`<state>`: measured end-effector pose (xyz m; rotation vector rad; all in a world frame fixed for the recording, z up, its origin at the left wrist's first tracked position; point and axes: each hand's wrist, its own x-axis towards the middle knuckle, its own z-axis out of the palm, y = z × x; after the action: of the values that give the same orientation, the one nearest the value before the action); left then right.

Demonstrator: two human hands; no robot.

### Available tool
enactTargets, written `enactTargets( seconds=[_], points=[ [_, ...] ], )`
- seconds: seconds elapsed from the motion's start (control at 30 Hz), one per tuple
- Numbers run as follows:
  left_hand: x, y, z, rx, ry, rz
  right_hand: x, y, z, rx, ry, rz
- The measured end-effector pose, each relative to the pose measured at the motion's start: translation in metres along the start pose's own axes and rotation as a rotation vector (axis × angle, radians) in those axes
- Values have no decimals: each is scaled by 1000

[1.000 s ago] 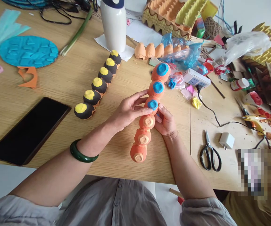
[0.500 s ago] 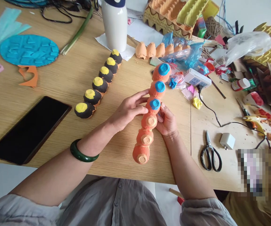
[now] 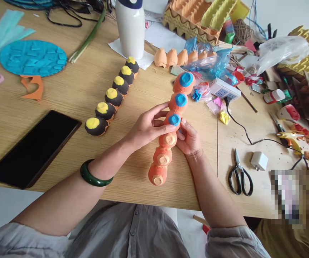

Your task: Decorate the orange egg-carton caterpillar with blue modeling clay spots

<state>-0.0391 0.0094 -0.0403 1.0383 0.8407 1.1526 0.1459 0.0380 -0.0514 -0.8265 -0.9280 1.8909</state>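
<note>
An orange egg-carton strip point(image 3: 163, 157) with several bumps is held up over the table; its three far bumps carry blue clay tops, the nearer ones have bare pale tops. My left hand point(image 3: 146, 126) grips the strip from the left, thumb across it below the third blue top. From the right, my right hand point(image 3: 189, 138) holds the strip's side near that same blue top, some of its fingers hidden behind. Left of my hands lies a black egg-carton strip point(image 3: 112, 94) with yellow tops.
A black phone point(image 3: 34, 148) lies at the left, below a blue oval piece point(image 3: 33, 58). A white bottle point(image 3: 131, 30) stands at the back. Scissors point(image 3: 240, 173), a white adapter point(image 3: 259, 161) and a power strip point(image 3: 225, 89) lie right. A person's arm shows at lower right.
The near end of the orange strip has swung slightly left. My left thumb has slid further across the strip, and my right hand has shifted slightly left.
</note>
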Motion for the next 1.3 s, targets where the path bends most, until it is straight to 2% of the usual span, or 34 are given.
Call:
enactTargets(
  seconds=[0.17, 0.3, 0.43, 0.63, 0.87, 1.0, 1.2, 1.3],
  points=[
    [0, 0, -1, 103, 29, 43, 0, 0, -2, -22, 11, 14],
    [0, 2, 0, 134, 8, 68, 0, 0, -3, -27, 17, 5],
    [-1, 3, 0, 106, -27, 85, -1, -2, -2, 9, -44, -39],
    [0, 0, -4, 46, -3, 111, -1, -4, 0, -24, -37, -38],
    [1, 5, -3, -69, -54, 121, -3, -3, 0, -5, -110, -49],
    [1, 8, -2, -126, -41, 59, -4, -3, -1, -38, -116, -42],
    [-1, 12, -2, -271, -23, -176, -5, -3, -1, -62, -69, -9],
    [-2, 12, 0, -278, 17, -206, -5, -3, 0, -82, -61, 18]
  ],
)
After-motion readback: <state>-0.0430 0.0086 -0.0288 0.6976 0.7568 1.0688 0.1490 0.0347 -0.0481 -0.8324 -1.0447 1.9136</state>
